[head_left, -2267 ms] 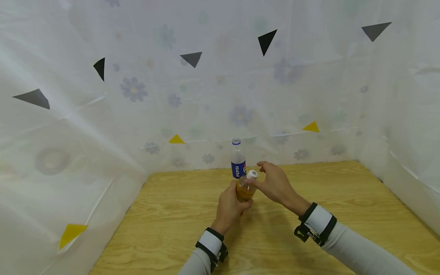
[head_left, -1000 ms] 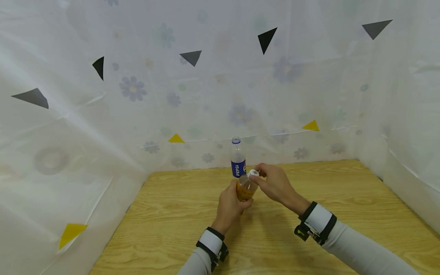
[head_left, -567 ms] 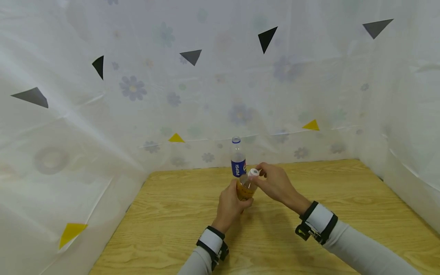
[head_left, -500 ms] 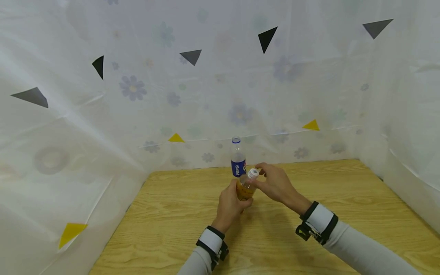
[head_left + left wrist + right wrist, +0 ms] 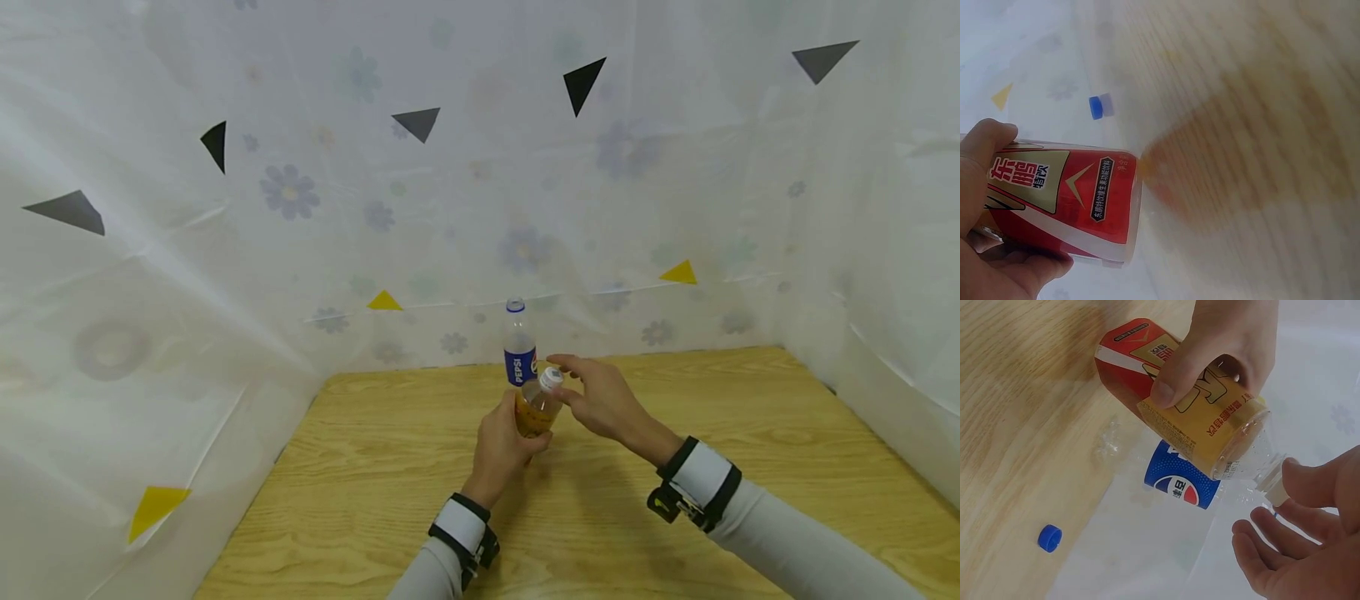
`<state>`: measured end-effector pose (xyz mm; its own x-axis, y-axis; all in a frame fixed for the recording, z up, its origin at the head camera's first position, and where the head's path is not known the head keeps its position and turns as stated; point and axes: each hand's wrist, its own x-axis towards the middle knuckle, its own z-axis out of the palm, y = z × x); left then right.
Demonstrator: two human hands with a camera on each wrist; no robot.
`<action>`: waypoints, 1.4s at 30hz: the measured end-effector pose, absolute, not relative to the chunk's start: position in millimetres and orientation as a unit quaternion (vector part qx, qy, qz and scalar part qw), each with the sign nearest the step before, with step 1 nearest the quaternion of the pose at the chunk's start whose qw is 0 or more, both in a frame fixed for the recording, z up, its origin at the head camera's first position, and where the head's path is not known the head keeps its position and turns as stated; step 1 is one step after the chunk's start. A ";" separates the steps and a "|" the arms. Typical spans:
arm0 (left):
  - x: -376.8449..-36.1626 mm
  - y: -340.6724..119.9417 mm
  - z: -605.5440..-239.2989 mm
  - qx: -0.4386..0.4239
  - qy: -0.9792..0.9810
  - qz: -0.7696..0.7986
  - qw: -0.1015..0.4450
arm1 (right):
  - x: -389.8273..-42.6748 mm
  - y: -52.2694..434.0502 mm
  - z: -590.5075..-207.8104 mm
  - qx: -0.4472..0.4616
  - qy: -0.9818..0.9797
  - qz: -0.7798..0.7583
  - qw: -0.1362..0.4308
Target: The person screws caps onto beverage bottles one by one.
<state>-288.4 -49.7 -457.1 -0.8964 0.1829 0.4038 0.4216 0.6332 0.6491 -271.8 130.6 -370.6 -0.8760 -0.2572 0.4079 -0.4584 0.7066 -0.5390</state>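
My left hand [image 5: 501,446] grips a drink bottle [image 5: 536,410] round its body, tilted over the table. In the left wrist view its label [image 5: 1079,194] is red and gold with Chinese characters. My right hand [image 5: 600,396] is at the bottle's white cap [image 5: 551,378], the thumb against its side and the index finger reaching over its far side. In the right wrist view the white cap [image 5: 1275,487] sits between thumb and curled fingers. Behind stands a clear Pepsi bottle [image 5: 519,358] with a blue label and an uncapped neck.
A loose blue bottle cap [image 5: 1050,538] lies on the wood-grain table [image 5: 360,500], near the Pepsi bottle. White patterned sheeting [image 5: 450,208] encloses the table at the back and on both sides.
My right thumb and fingers have shifted round the white cap, closing on it, loosening, then coming back with the index finger farther left. The left hand and both bottles have barely moved.
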 end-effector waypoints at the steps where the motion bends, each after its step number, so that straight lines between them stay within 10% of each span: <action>1: -288.3 -49.7 -457.0 -0.170 -0.891 -0.393 0.152 | -271.6 131.0 -370.6 0.200 -0.910 0.330 0.153; 42: -287.1 -47.5 -455.8 -0.161 -0.893 -0.392 0.154 | -275.8 128.6 -377.1 0.153 -0.911 0.354 0.145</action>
